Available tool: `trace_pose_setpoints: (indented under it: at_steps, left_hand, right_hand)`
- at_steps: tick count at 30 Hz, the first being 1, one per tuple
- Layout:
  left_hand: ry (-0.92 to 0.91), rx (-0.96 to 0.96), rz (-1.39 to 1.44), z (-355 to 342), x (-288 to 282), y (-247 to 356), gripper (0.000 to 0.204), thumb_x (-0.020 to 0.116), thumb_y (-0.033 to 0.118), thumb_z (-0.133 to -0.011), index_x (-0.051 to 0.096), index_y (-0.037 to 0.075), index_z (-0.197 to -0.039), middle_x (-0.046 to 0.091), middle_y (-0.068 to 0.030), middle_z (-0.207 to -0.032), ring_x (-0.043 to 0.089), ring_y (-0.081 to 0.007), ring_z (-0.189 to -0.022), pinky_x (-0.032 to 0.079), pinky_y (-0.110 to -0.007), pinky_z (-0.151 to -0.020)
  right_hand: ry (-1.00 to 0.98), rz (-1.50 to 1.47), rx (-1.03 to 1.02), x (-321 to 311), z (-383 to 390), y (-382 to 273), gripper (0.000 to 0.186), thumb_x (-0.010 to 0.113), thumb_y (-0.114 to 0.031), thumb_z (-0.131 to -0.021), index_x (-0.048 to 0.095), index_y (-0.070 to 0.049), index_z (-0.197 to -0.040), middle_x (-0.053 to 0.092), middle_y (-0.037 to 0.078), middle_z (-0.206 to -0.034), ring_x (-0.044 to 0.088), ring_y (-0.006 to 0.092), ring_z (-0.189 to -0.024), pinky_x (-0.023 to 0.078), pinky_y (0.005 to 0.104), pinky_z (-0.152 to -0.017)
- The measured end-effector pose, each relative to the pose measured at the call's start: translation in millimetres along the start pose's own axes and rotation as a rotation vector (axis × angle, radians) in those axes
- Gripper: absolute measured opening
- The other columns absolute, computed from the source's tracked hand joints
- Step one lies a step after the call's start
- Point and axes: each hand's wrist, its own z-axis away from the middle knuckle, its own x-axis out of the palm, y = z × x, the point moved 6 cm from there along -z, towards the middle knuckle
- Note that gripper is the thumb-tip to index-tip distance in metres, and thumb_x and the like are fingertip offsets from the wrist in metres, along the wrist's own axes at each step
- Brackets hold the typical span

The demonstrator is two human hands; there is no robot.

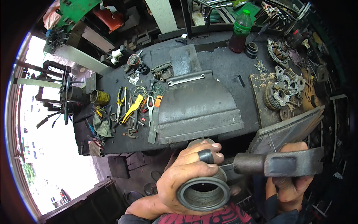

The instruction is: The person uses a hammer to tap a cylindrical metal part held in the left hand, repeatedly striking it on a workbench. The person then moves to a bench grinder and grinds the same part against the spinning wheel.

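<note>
My left hand (pixel 188 170) wraps round a hollow metal cylinder (pixel 203 207), a pulley-like part with a flanged rim, whose open end faces up toward me. A black band circles one finger of this hand. To the right, my right hand (pixel 292 188) is closed on a hammer, with the heavy dark hammer head (pixel 292 164) on top of it; the handle is mostly hidden. The hammer's narrower face points left toward the cylinder, and a gap shows between them. Both hands are in front of the bench's near edge.
On the dark workbench (pixel 209 136) lies a curved metal plate (pixel 197 100) with a wrench (pixel 186 79) on it. Pliers (pixel 119 102) and other tools are left. Gear-like parts (pixel 276 95) sit on a board right, near a tilted wooden panel (pixel 285 127). A bottle (pixel 239 33) stands behind.
</note>
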Motion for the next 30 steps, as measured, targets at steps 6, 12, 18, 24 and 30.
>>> trace_pose_setpoints:
  at_steps: [6,12,18,24,30]
  left_hand:
    - [0.324,-0.250,0.063,-1,-44,1,0.110,0.103,0.037,-0.061,0.039,-0.003,-0.141,0.071,-0.0135,-0.109,0.070,-0.0315,-0.111,0.052,-0.051,-0.106]
    - [0.347,-0.439,0.100,8,-83,-10,0.077,0.085,0.014,-0.072,0.047,-0.005,-0.136,0.070,-0.0165,-0.111,0.069,-0.0291,-0.111,0.053,-0.044,-0.105]
    - [0.268,-0.486,-0.073,27,-81,-11,0.084,0.082,-0.005,-0.071,0.044,-0.002,-0.146,0.068,-0.0127,-0.111,0.071,-0.0215,-0.100,0.058,-0.033,-0.092]
    - [0.142,-0.580,-0.215,33,-70,-12,0.073,0.089,0.015,-0.070,0.057,-0.001,-0.134,0.068,-0.0087,-0.107,0.070,-0.0165,-0.095,0.056,-0.030,-0.090]
    - [0.048,-0.439,-0.403,44,-51,0,0.055,0.084,0.004,-0.075,0.062,0.000,-0.125,0.069,-0.0071,-0.112,0.068,-0.0138,-0.099,0.054,-0.028,-0.092]
  right_hand:
    - [0.313,-0.220,0.262,-9,42,19,0.070,0.091,-0.033,-0.081,0.061,0.002,-0.133,0.068,0.015,-0.124,0.065,0.0250,-0.114,0.049,0.0391,-0.104]
    - [0.330,-0.291,0.245,6,72,33,0.058,0.083,-0.028,-0.091,0.058,0.006,-0.131,0.069,0.013,-0.113,0.062,0.0193,-0.097,0.046,0.0319,-0.087]
    - [0.393,-0.392,0.237,27,108,40,0.049,0.075,-0.034,-0.097,0.059,0.007,-0.118,0.066,0.011,-0.088,0.055,0.0103,-0.063,0.040,0.0231,-0.053]
    - [0.397,-0.448,0.264,40,149,51,0.046,0.073,-0.034,-0.099,0.061,0.009,-0.112,0.065,0.009,-0.080,0.053,0.0081,-0.060,0.038,0.0221,-0.049]
    - [0.450,-0.602,0.349,60,196,83,0.049,0.072,-0.038,-0.099,0.061,0.008,-0.111,0.065,0.009,-0.080,0.053,0.0093,-0.059,0.040,0.0230,-0.049]
